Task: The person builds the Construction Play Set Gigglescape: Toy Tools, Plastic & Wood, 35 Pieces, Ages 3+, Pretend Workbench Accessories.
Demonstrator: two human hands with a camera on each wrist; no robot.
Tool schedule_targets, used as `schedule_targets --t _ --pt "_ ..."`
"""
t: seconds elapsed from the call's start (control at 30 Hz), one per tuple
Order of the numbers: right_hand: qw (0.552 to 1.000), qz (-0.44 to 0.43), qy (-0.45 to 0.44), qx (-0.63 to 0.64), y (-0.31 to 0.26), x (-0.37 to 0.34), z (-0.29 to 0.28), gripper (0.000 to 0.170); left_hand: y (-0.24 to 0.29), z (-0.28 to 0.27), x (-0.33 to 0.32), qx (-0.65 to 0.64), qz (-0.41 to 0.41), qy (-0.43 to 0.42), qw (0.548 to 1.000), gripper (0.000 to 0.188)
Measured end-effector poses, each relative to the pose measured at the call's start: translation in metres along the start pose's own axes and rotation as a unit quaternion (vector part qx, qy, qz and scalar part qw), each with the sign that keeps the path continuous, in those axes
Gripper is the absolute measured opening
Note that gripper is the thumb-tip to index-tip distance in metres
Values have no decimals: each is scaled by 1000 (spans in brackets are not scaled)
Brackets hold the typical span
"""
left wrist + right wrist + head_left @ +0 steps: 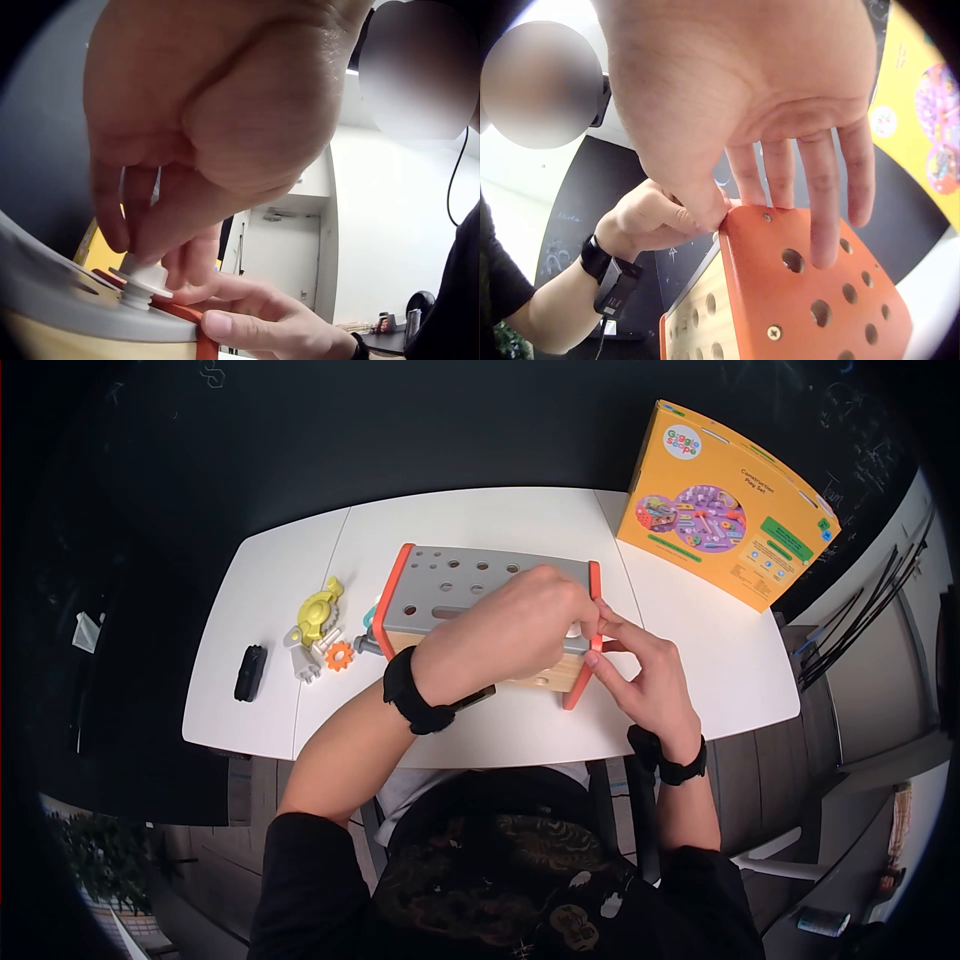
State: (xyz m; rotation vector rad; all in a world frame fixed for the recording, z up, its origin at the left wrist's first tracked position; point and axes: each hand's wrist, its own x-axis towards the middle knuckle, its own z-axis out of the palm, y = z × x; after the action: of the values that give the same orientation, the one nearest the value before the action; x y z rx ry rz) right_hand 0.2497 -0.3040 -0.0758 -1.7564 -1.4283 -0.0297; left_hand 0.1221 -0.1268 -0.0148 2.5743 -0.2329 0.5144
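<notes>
White plastic-looking screw with round flange (154, 287) seen just below fingertips of left hand (510, 625), over grey perforated bench top (420, 585), beside drilled orange-red panel (757, 262). Screw's head pinched by left thumb and fingers; panel's edge touched by thumb of right hand (650, 680), its other fingers extended and spread apart. Screw judged light, stiff, slightly slippery, hardly fragile; best held by head, above flange. Head pointed up toward left fingertips, threads down; long axis roughly square to bench top.
</notes>
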Motion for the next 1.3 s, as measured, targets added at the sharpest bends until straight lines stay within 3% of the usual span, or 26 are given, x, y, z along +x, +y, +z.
schedule_targets --t 0.17,0.23,0.33,0.47,0.6,0.87,0.93,0.97,1.03,1.07,1.13,1.27,1.3 --pt "1000 -3 -13 -13 -1 1 -2 34 0 6 3 -44 18 12 999 17" --pt "1000 -4 2 1 -1 0 -1 34 5 7 5 10 9 104 994 11" --pt "1000 0 -2 -3 -2 0 -1 35 6 6 2 96 -59 70 991 14" --pt "1000 16 -9 0 -4 1 -1 35 -3 12 0 156 -73 31 985 16" --pt "1000 6 0 14 -1 0 0 35 -6 8 0 90 -33 27 995 10" --pt "1000 10 -18 3 0 0 -1 35 -2 4 3 -51 -1 -11 999 16" --pt "1000 -2 4 18 4 0 2 35 2 8 4 -25 -2 79 997 8" --pt "1000 -2 4 18 2 0 1 35 3 11 4 -25 -2 79 997 8" --pt "1000 11 -1 17 -3 1 -1 35 2 18 4 95 0 181 979 9" --pt "1000 11 -1 17 -3 1 -1 35 1 18 2 95 0 181 979 9" --pt "1000 11 -10 -1 -3 1 -2 35 2 14 0 167 -55 57 983 17" --pt "1000 15 -6 9 -3 1 -1 34 -3 16 -1 154 -65 24 986 13" --pt "1000 12 -4 8 -3 0 -1 34 -2 14 -2 99 -26 36 994 8"
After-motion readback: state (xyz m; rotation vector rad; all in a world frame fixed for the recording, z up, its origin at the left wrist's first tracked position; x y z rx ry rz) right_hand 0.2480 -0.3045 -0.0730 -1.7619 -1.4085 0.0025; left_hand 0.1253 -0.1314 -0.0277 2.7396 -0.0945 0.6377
